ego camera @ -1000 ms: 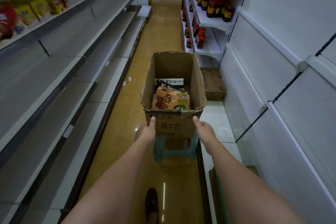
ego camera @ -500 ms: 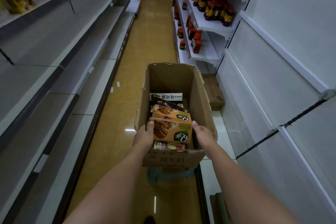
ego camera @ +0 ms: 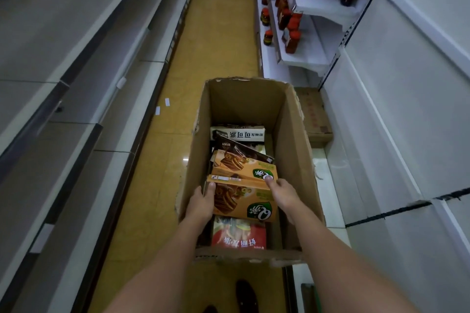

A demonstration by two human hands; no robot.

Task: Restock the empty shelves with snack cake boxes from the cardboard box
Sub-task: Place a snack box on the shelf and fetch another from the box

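Note:
An open cardboard box (ego camera: pixel 295 140) stands in the aisle in front of me with several snack cake boxes inside. Both my hands reach into it. My left hand (ego camera: pixel 202 202) grips the left end of an orange snack cake box (ego camera: pixel 243 201), and my right hand (ego camera: pixel 281 194) grips its right end. A second orange box (ego camera: pixel 244 168) lies just behind it, a dark box and a white box (ego camera: pixel 237 133) lie farther back, and a red box (ego camera: pixel 239 234) lies nearest me under the held one.
Bare grey shelves (ego camera: pixel 76 99) run along the left of the aisle and bare white shelves (ego camera: pixel 396 119) along the right. Bottles with red caps (ego camera: pixel 292 33) fill the far right shelves. A closed brown carton (ego camera: pixel 314 114) sits on the floor right of the box. My shoes (ego camera: pixel 245 295) show below.
My hands left the near rim of the cardboard box, went inside and took hold of the orange snack cake box at both ends. I have moved closer and look more steeply down.

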